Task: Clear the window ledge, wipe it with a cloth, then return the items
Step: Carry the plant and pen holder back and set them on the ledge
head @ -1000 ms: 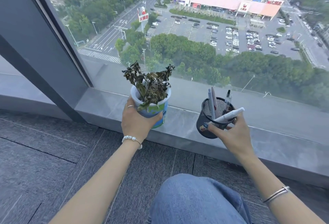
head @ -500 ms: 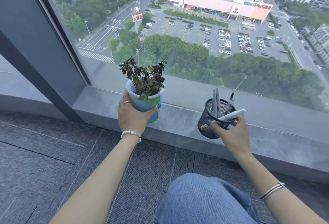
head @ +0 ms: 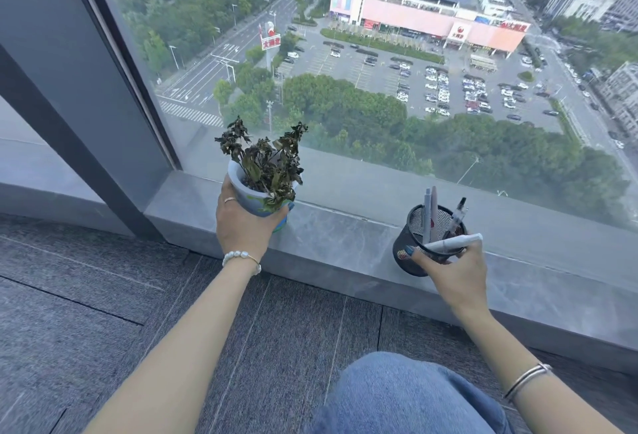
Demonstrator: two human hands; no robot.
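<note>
Left hand [head: 247, 226] fingers grasping a potted wilted plant [head: 264, 178] over the grey window ledge [head: 345, 243], right hand [head: 455, 268] fingers gripping a black mesh pen holder [head: 423, 243] and white marker [head: 455, 243]

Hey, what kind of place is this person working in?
Probably a high-rise office, by a floor-level window. The glass looks far down on a car park, the floor is grey carpet tiles, and a mesh pen holder is held over the stone ledge.

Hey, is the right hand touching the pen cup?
Touching. The head view shows the right hand gripping the pen cup, thumb wrapped across its front wall and fingers over the rim pinning a white marker.
</note>
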